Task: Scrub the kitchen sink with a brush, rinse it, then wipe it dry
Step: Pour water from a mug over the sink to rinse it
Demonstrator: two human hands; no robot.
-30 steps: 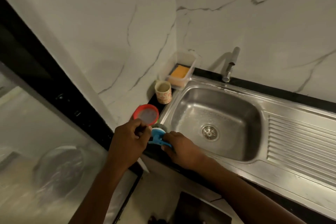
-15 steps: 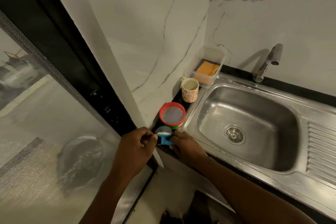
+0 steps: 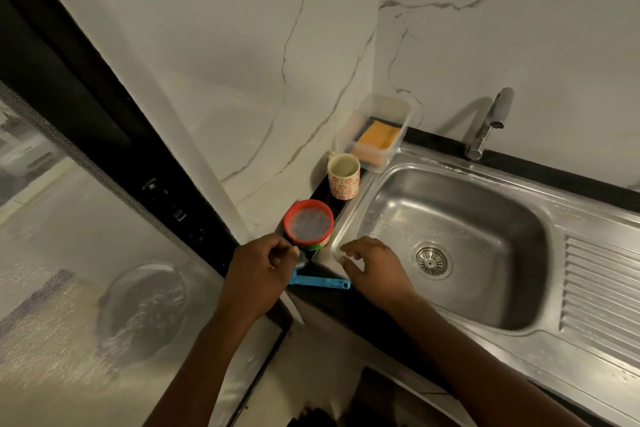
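- Head view: the brush (image 3: pixel 320 282), with a blue handle, lay across the near left corner of the black worktop (image 3: pixel 320 197), just beside the sink (image 3: pixel 467 218) and outside its basin.
- The left grip (image 3: pixel 263 267), a bare hand, was curled round the head end of the brush, thumb and forefinger pinched at a small grey part there; the rest of the head was hidden under the fingers.
- The handle ran to the right from that hand, and its free tip ended just beside the right grip (image 3: pixel 375 265).
- The right grip was open, its fingers loosely spread and holding nothing, above the near left corner of the sink rim.
- The steel basin held only its round drain (image 3: pixel 431 260), with a ribbed draining board (image 3: pixel 602 284) to its right.
- A red-rimmed round container (image 3: pixel 308 224) stood on the worktop just beyond the left grip.
- Farther back stood a floral cup (image 3: pixel 343 177), upright.
- Behind it, in the corner, a clear box (image 3: pixel 388 107) held an orange sponge (image 3: pixel 377 137).
- A tap (image 3: pixel 488 125) rose from the back edge, against the marble wall (image 3: pixel 485 28).
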